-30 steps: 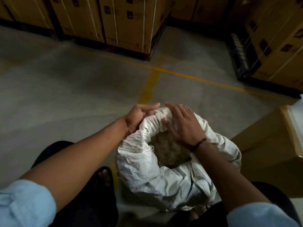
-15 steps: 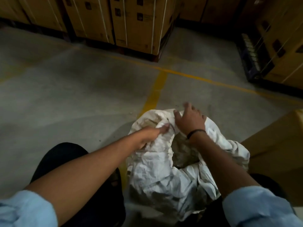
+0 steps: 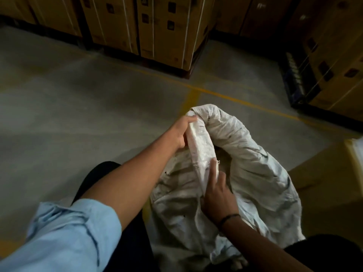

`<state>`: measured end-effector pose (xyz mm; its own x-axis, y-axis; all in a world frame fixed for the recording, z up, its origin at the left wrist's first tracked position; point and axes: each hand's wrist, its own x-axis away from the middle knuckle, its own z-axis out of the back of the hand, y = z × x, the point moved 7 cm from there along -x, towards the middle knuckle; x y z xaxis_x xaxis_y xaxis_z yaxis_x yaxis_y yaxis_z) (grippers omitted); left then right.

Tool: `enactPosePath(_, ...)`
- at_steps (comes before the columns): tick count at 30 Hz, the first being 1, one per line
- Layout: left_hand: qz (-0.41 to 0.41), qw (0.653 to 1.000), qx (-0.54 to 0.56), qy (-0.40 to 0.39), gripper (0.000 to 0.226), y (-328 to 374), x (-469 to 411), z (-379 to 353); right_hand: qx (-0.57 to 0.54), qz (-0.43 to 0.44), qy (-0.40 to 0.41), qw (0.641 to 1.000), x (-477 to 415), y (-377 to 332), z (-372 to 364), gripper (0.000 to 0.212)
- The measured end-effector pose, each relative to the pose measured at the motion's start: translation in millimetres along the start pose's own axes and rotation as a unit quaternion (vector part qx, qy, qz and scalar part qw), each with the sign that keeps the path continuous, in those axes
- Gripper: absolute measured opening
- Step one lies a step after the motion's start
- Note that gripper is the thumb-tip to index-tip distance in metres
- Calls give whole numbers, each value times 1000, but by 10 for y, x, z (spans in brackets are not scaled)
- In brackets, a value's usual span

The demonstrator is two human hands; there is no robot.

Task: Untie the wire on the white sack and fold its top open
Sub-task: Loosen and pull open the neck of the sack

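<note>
A crumpled white woven sack [image 3: 253,173] stands on the concrete floor between my knees, its mouth open and its rim rolled outward. My left hand [image 3: 181,132] grips the left side of the rim near its far end, fingers curled over the fabric. My right hand [image 3: 218,191] holds the same edge nearer to me, with the forefinger lying straight along the fabric. Brownish contents show dimly inside the opening. No wire is visible.
Strapped cardboard cartons [image 3: 165,30] are stacked on pallets at the back, and more cartons [image 3: 334,55] at the right. Another cardboard box [image 3: 330,177] stands close on the sack's right. Yellow lines [image 3: 235,99] cross the grey floor.
My left hand has shifted up to the far left rim and taken hold of it. My right hand has come from the far rim down to the near part of the left edge.
</note>
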<state>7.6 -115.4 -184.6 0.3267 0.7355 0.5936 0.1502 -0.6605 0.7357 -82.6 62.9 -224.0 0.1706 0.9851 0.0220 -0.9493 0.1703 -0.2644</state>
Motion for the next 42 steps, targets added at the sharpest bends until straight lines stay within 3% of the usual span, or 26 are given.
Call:
enactPosePath(3, -16, 998, 58, 8, 53, 30, -5, -43, 25, -1, 14, 1000, 146, -14, 157, 102)
enactPosePath(8, 10, 996, 92, -9, 36, -210, -12, -260, 43, 96, 152, 983, 160, -485, 337, 106)
enactPosePath(10, 34, 998, 59, -3, 42, -261, 8, -307, 57, 93, 145, 983, 84, -601, 235, 104)
enactPosePath(13, 39, 997, 71, -10, 53, -119, 31, -246, 104, 96, 138, 980, -84, -436, 201, 77)
enactPosePath(16, 20, 992, 123, -28, 51, 101, 1, -131, 82, 117, 128, 981, -287, -34, 342, 85)
enactPosePath(17, 10, 994, 99, -36, 48, 164, 7, -133, 68, 112, 125, 983, -324, 96, 397, 88)
enactPosePath(19, 0, 998, -53, -16, 49, 162, 4, -113, 59, 95, 125, 986, -352, 274, 473, 92)
enactPosePath(21, 20, 980, -200, 6, 64, -18, 0, -92, 94, 82, 130, 984, -356, 290, 464, 89)
enactPosePath(24, 55, 980, -177, -71, 56, -403, 48, -312, 166, 48, 118, 978, -328, 162, 304, 75)
enactPosePath(26, 8, 987, -150, -54, 30, -485, -4, -380, 188, 26, 107, 976, -257, 31, 194, 68)
enactPosePath(28, -11, 993, -118, -15, 25, -503, -48, -361, 190, 37, 98, 976, -181, -112, 117, 68)
enactPosePath(30, 32, 998, -57, 1, 31, -542, -54, -302, 100, 62, 112, 987, -146, -238, 162, 71)
enactPosePath(31, 46, 998, -28, 12, 35, -537, -50, -262, 0, 67, 145, 987, -155, -269, 276, 68)
enactPosePath(33, 44, 998, 32, 38, 43, -481, -72, -173, -216, 50, 237, 946, -166, -156, 504, 62)
enactPosePath(34, 26, 996, 55, 59, 43, -444, -76, -119, -276, 16, 258, 926, -177, -40, 546, 70)
enactPosePath(35, 14, 995, 80, 65, 43, -429, -65, -87, -296, -25, 240, 924, -210, 70, 521, 83)
enactPosePath(38, -11, 992, 105, 73, 43, -476, -47, -18, -323, -124, 52, 937, -293, 225, 123, 121)
enactPosePath(40, -30, 993, 80, 83, 46, -488, -51, -26, -316, -125, 22, 940, -303, 206, 9, 105)
enactPosePath(42, -46, 993, 34, 99, 49, -401, -69, -50, -279, -116, 57, 951, -359, 204, 62, 80)
